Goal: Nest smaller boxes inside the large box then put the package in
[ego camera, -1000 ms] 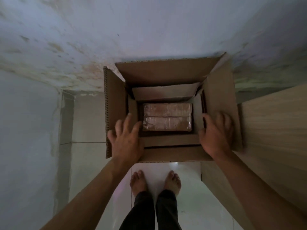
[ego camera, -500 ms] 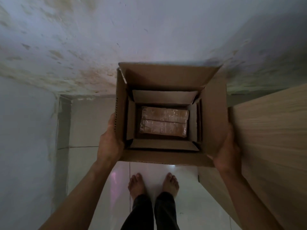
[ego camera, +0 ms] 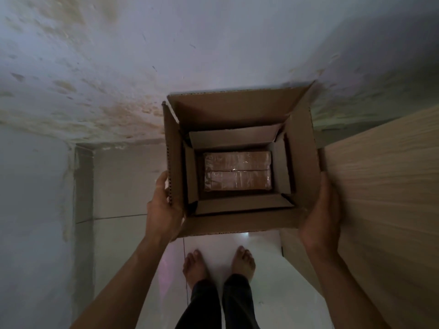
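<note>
A large brown cardboard box with its flaps up is held in the air in front of me. A smaller open box sits nested inside it. At the bottom of the smaller one lies a brown package wrapped in clear tape. My left hand grips the large box's left wall, thumb over the rim. My right hand presses flat against its right outer wall. The undersides of the boxes are hidden.
A light wooden surface stands close on the right, touching my right hand's side of the box. A stained white wall rises ahead. White floor tiles and my bare feet lie below.
My hands left the top flaps, took hold of the large box's outer sides and lifted it. It has since shifted slightly right, toward the wooden surface.
</note>
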